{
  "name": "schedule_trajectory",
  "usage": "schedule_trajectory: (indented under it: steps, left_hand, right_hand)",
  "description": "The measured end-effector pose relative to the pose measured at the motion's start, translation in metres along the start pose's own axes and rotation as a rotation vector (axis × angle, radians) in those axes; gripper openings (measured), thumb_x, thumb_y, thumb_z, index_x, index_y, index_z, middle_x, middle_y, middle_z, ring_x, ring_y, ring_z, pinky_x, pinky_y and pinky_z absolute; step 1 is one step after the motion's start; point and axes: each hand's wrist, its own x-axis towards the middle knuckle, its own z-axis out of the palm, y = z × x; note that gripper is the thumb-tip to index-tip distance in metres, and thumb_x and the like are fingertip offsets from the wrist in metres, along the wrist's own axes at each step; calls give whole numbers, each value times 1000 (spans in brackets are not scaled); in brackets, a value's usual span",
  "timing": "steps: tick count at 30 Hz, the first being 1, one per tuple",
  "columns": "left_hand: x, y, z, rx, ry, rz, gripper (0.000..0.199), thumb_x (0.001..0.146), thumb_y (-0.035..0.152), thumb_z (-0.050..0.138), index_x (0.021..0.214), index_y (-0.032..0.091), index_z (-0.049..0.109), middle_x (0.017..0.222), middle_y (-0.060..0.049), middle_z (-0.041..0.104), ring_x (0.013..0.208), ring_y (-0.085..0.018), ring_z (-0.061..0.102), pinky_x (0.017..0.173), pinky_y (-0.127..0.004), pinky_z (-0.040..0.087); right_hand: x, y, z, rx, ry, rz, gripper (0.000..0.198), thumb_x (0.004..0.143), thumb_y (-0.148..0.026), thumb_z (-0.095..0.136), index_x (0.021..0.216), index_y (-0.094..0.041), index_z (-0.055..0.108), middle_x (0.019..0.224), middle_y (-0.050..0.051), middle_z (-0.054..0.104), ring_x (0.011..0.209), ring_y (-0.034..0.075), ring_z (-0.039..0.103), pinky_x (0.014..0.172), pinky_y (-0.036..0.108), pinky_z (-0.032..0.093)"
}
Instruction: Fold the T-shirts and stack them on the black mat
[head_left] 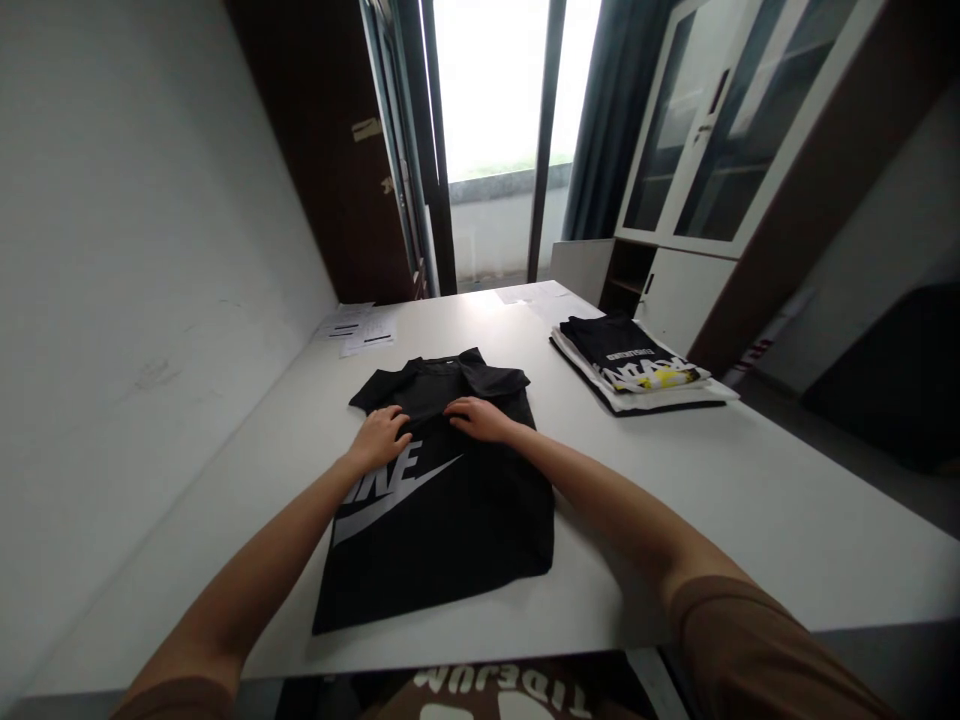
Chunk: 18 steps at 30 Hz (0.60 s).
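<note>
A black T-shirt [457, 520] lies front up on the white table, its collar toward the window and its hem toward me. Large grey lettering and a swoosh mark its chest. My left hand [380, 438] rests on the upper chest at the left, just above the lettering, with its fingers stretched out. Across from it, my right hand [480, 419] touches the upper chest near the right sleeve, fingers extended and pointing left. Both hands touch the fabric, which is slightly wrinkled around the collar and shoulders. The sleeves spread out to either side.
On the white table [750, 500], a stack of folded shirts [637, 365], black and white, sits to the right. Paper sheets [367, 330] lie at the far left, and more papers [536, 295] at the far edge. A wall [150, 250] borders the left side; a cabinet [686, 270] stands behind, right.
</note>
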Motion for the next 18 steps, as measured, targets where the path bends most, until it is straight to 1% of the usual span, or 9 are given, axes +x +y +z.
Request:
schedule_trajectory:
  steps: [2, 4, 7, 9, 11, 13, 15, 17, 18]
  left_hand:
    - [22, 9, 10, -63, 25, 33, 45, 97, 40, 55, 136, 20, 63, 149, -12, 53, 138, -29, 48, 120, -41, 32]
    - [49, 13, 23, -125, 15, 38, 48, 99, 39, 51, 142, 19, 58, 151, -11, 52, 141, -26, 47, 120, -38, 34]
    - [93, 11, 42, -163, 14, -9, 50, 104, 38, 41, 148, 18, 53, 153, -10, 51, 143, -22, 45, 120, -34, 34]
    - [117, 2, 52, -173, 7, -70, 50, 104, 38, 39, 148, 18, 52, 154, -11, 51, 143, -22, 45, 120, -35, 33]
    - [130, -14, 59, -167, -15, -149, 51, 102, 43, 44, 147, 20, 54, 155, -11, 50, 144, -26, 44, 119, -41, 34]
    - [132, -37, 63, -143, -35, -247, 55, 99, 48, 49, 147, 22, 54, 155, -13, 49, 144, -32, 44, 118, -48, 34]
    - [126, -66, 61, -105, -35, -368, 57, 99, 50, 48, 148, 21, 53, 155, -16, 48, 143, -36, 43, 117, -55, 32]
    - [115, -99, 55, -56, -15, -503, 58, 100, 50, 44, 147, 17, 52, 156, -21, 46, 145, -40, 39, 116, -61, 28]
    - [111, -114, 50, -30, 0, -568, 59, 100, 49, 42, 147, 15, 52, 156, -24, 43, 147, -42, 35, 115, -65, 26]
  right_hand:
    - [4, -2, 16, -70, -89, -44, 43, 98, -36, 61, 139, -23, 64, 148, 10, 57, 136, 28, 53, 115, 41, 39]
    - [10, 4, 24, -151, -118, -19, 49, 99, -39, 59, 146, -24, 58, 157, 12, 46, 145, 30, 43, 120, 47, 32]
    - [21, 22, 24, -231, -107, 84, 52, 104, -42, 50, 153, -27, 50, 164, 11, 36, 150, 30, 34, 122, 51, 28]
    - [28, 36, 21, -287, -111, 187, 53, 105, -46, 46, 154, -27, 48, 165, 12, 33, 151, 32, 31, 121, 54, 26]
    - [30, 51, 17, -358, -130, 260, 54, 105, -52, 42, 154, -28, 48, 165, 12, 34, 151, 35, 30, 120, 61, 22]
    - [29, 69, 6, -443, -125, 293, 52, 105, -53, 40, 150, -29, 53, 163, 12, 38, 152, 37, 27, 120, 66, 15]
    - [25, 92, -13, -544, -79, 341, 46, 105, -49, 42, 142, -28, 61, 160, 12, 41, 153, 37, 23, 119, 68, 8]
    - [20, 118, -39, -641, -7, 450, 40, 103, -41, 47, 134, -24, 66, 159, 14, 42, 153, 38, 21, 119, 67, 4]
    - [18, 131, -52, -676, 39, 526, 39, 102, -36, 48, 133, -21, 66, 160, 16, 40, 153, 38, 21, 119, 66, 5]
